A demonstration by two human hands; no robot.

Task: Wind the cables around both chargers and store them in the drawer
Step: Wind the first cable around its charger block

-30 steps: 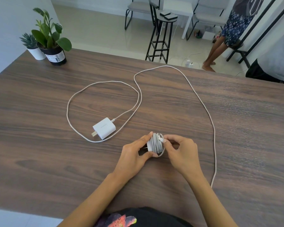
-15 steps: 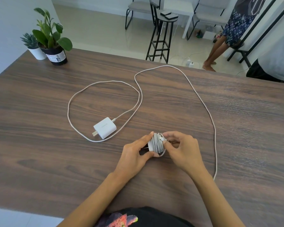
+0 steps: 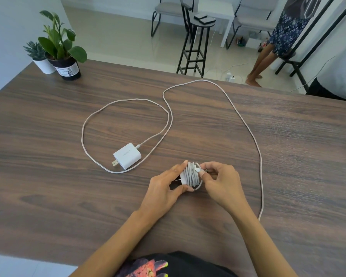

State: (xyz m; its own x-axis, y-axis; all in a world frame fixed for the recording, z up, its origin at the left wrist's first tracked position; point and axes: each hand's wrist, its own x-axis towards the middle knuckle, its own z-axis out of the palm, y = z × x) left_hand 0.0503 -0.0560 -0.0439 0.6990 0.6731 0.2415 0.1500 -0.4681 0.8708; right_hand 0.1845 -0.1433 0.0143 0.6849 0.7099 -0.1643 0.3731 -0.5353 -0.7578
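Observation:
A white charger wrapped in coils of its own cable sits between my hands on the dark wood table. My left hand grips the wound charger between thumb and forefinger. My right hand pinches the cable's end plug against the coils. A second white charger lies flat to the left, prongs toward me. Its long cable lies unwound in a loop on the left and a wide arc round to the right. No drawer is in view.
Two potted plants stand at the table's far left corner. Beyond the far edge are a black stool, chairs and a standing person's legs. Another person's clothing shows at the far right edge.
Both hands stay on the wound charger; my right fingers have shifted slightly at the plug end. The second charger and its cable lie as before.

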